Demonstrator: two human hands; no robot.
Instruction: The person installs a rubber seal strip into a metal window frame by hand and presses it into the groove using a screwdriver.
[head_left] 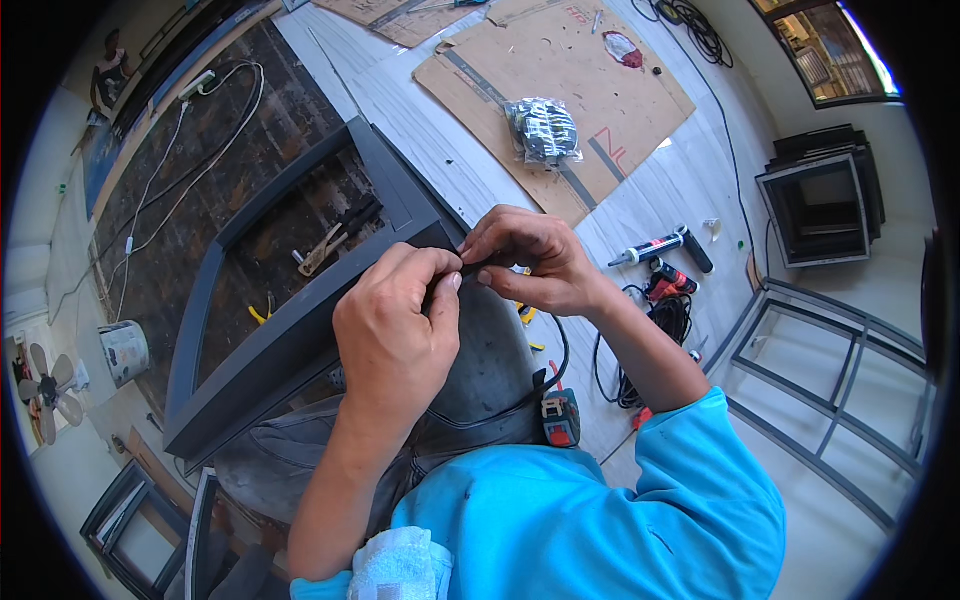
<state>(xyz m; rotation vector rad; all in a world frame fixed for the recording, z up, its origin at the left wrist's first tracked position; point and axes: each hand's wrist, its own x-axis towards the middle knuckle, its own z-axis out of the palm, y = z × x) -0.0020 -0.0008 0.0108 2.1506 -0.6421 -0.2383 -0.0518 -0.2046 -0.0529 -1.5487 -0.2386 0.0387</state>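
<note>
By the grey frame (285, 325), left hand (395, 320) and right hand (535, 258) pinch a thin black strip (472, 269), probably best kept untwisted.

The pale floor (440, 148) carries a cardboard sheet (640, 95) (a clear-wrapped pack (545, 130) sits on it), a sealant tube (648, 249) and coiled black cable (671, 320); a white cord (261, 90) crosses the dark, scuffed surface (300, 100).

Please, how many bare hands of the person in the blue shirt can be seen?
2. The left hand is over the dark grey frame; the right hand is just right of the left one. Both show clearly.
</note>
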